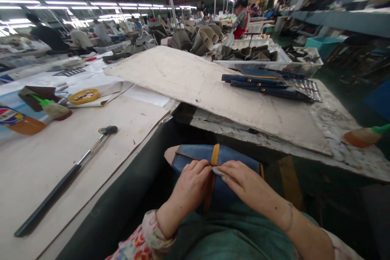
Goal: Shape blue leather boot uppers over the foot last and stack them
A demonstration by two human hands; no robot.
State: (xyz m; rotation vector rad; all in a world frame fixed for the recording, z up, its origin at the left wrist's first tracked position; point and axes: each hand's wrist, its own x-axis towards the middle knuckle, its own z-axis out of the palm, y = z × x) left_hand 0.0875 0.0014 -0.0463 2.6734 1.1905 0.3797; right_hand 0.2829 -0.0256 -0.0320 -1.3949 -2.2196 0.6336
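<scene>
A blue leather-like piece with a yellow-brown strap across it and brown edging lies over my lap, bulging, with a pale tip at its left end. My left hand presses curled fingers on its middle, by the brown edge and the strap. My right hand is closed around a small flat grey tool, whose rounded end touches the piece close to my left fingertips. The rest of that tool is hidden under my fingers, so its kind does not show.
A hammer lies on the left table, near a green-tipped glue bottle, an orange drink bottle and a yellow dish. Stacked blue pieces rest on a pale board. Another glue bottle lies right. People work farther back.
</scene>
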